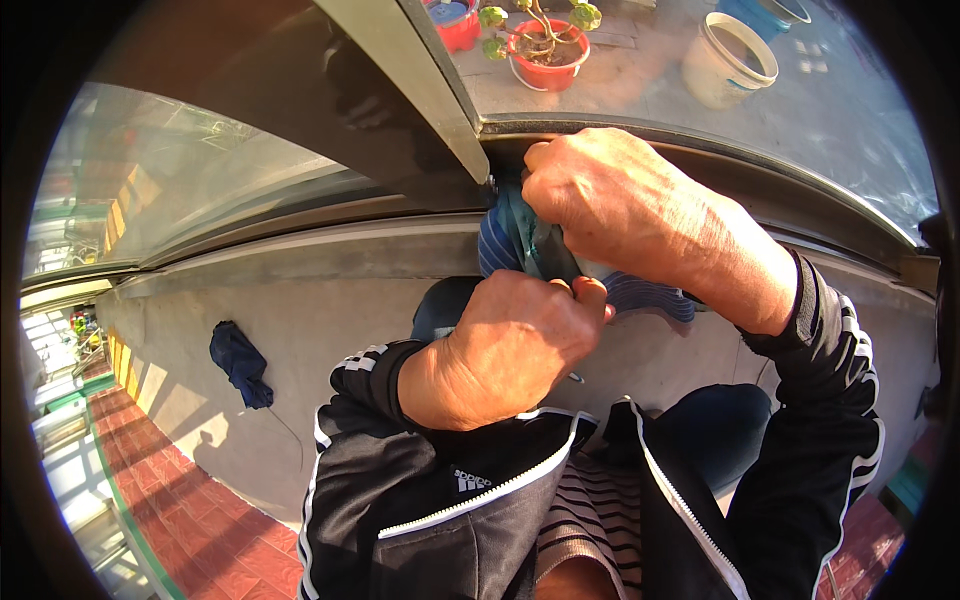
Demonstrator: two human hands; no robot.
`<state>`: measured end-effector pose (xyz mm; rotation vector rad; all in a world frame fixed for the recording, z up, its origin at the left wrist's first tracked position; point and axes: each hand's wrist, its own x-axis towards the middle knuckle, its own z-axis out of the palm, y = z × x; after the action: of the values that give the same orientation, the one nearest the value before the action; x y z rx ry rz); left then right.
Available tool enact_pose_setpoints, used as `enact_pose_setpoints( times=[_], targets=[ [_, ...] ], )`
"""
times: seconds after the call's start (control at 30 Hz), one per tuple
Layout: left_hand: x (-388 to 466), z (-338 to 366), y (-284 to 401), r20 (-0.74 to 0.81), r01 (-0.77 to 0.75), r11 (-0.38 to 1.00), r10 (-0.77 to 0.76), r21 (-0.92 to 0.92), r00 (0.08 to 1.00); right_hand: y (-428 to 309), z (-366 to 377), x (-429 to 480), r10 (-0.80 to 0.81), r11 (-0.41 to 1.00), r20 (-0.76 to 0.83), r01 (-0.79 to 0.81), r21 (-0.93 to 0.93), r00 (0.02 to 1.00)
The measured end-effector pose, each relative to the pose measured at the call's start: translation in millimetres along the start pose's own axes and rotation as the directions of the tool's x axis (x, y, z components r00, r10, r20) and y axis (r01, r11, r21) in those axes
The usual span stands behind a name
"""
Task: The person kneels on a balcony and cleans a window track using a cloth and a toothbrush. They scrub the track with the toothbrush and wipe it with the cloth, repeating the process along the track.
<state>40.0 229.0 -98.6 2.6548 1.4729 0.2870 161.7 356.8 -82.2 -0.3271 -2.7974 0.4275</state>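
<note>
My right hand (pixel 607 199) is closed on the upper part of a blue-green cloth (pixel 529 229) at the lower frame of a glass window or door. Just below and to the left, my left hand (pixel 517 337) grips the same cloth between thumb and fingers. A striped blue part of the fabric hangs at both sides of the hands. Close to the cloth's upper left, a slanting metal frame bar (pixel 427 82) ends at a corner. My fingertips are partly hidden.
Behind the glass stand a red pot with a plant (pixel 547 64), a white bucket (pixel 727 64) and a blue bucket (pixel 765 15). A dark cloth (pixel 241 365) lies on the concrete floor at left, beside red tiles (pixel 195 495). My knees are near the sill (pixel 337 255).
</note>
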Motion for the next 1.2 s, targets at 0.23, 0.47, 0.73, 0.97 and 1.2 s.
enact_pose_setpoints(
  times=[0.23, 0.47, 0.73, 0.97, 1.2],
  targets=[
    [-5, -7, 0, -0.199, 0.2, 0.98, -0.198, -0.007, 0.96, 2, -4, -13, 0.076, 0.995, 0.081, -0.069, -0.077, 0.994],
    [-4, -8, -2, -0.14, 0.339, 0.935, -0.324, 0.104, 0.936, 2, -4, -37, 0.047, 0.978, 0.005, -0.045, -0.204, 0.999],
    [-4, 1, -11, -0.111, 0.254, 0.952, -0.237, 0.17, 0.965, -1, -25, -49, 0.347, 0.932, 0.1, -0.332, -0.144, 0.932],
    [-6, 0, -12, -0.135, 0.306, 0.931, -0.283, 0.202, 0.95, 5, 12, -40, 0.161, 0.987, -0.097, -0.159, 0.025, 0.982],
    [-4, 2, -12, -0.031, 0.359, 0.9, -0.363, 0.247, 0.931, -21, 21, -16, 0.074, 0.938, -0.089, -0.1, -0.333, 0.993]
  ],
)
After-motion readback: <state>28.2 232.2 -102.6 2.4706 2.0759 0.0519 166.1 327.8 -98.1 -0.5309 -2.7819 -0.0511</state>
